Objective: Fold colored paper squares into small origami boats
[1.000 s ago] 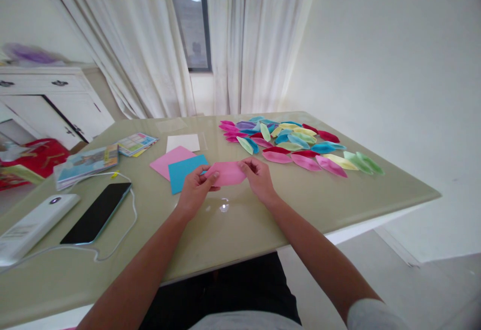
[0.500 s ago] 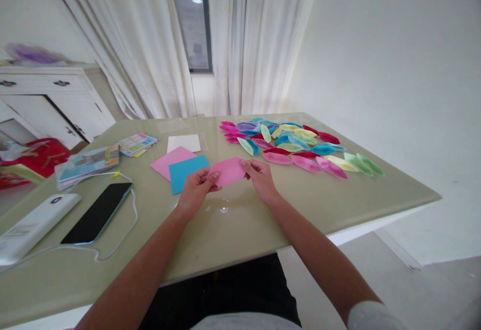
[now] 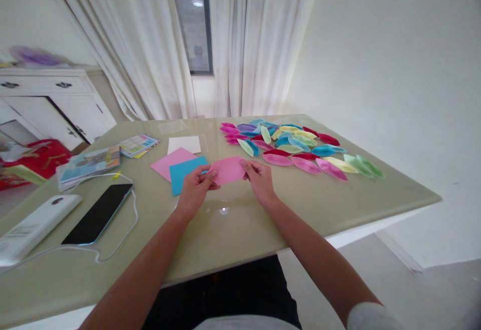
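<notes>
Between my two hands a piece of pink paper [image 3: 227, 171] is held above the table, its corners at the ends cut or folded. My left hand [image 3: 196, 186] pinches its left end between thumb and fingers. At the right end, the thumb and fingers of my right hand [image 3: 259, 179] are closed on it. Just behind my left hand lie a blue paper square [image 3: 181, 174] and a pink paper square [image 3: 165, 165], overlapping. Farther right, several folded paper pieces [image 3: 277, 157] in pink, red, blue, green, yellow and purple lie in rows.
White paper [image 3: 184, 144] lies at the back of the table [image 3: 240, 235]. On the left are booklets [image 3: 90, 162], a black-screened phone [image 3: 98, 215], a white power bank [image 3: 37, 227] and a white cable [image 3: 136, 211]. A wall [image 3: 394, 94] stands beyond the right side.
Both hands keep their grip on the pink paper, which stays in nearly the same place. The view has shifted very slightly.
</notes>
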Demonstrator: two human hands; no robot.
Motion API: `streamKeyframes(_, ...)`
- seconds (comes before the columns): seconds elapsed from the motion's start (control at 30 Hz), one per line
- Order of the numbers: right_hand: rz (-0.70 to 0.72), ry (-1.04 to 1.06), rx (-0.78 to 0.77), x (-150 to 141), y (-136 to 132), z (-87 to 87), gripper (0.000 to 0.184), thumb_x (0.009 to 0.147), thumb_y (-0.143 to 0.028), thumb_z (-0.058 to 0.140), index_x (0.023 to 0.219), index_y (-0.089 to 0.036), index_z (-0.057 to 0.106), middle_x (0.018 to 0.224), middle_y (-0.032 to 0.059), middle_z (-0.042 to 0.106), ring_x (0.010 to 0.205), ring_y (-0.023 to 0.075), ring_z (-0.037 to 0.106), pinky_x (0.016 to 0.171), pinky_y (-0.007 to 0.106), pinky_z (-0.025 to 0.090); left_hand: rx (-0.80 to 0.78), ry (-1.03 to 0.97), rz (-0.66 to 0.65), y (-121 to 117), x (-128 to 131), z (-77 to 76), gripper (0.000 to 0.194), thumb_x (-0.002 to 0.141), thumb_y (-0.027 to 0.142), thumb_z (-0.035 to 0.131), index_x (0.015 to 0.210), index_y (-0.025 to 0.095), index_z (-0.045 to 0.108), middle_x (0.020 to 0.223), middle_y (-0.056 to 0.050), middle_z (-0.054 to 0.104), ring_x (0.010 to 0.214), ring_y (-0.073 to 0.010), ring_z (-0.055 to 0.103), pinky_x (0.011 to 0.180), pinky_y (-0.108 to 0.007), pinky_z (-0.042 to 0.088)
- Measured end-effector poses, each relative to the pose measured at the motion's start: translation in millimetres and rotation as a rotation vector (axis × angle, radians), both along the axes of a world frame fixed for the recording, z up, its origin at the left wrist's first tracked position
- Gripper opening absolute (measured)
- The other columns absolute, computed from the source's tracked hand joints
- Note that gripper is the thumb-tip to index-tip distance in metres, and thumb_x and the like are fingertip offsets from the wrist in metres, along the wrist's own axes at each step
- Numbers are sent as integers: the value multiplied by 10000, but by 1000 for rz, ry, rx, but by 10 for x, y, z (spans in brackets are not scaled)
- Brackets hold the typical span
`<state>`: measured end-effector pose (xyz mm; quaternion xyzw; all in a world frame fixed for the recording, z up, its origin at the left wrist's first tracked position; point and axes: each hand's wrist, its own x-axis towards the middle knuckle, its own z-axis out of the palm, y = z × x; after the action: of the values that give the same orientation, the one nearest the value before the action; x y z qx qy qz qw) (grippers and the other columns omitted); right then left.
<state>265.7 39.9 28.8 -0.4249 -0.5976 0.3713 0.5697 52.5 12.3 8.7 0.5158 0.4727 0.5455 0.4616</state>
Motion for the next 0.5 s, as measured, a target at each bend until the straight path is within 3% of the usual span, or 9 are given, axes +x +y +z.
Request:
streamKeyframes(0.2,5,64,-28,63,65,-22,500,890,-678,705,813,-184,735,532,-28,555,482,127,464,486,270,354,78,41,34,-20,-41,44,323,1011,356,687,1266,163,644,1149,-74,703,899,-189,711,757,-358,633)
streamKeyframes(0.3,42,93,-38,47,76,-17,464,878,-643,729,853,-180,723,589,-11,611,522,132,515,501,263,375,129,54,29,-25,-35,52,309,1007,343,694,1251,160,648,1122,-66,706,877,-181,710,743,-348,632)
streamKeyframes(0.5,77,153,-86,1,104,-39,509,849,-603,759,1127,-192,648,770,9,707,639,156,642,538,254,435,204,91,10,-20,-33,27,316,1006,348,694,1256,161,646,1139,-71,704,901,-189,711,753,-355,632)
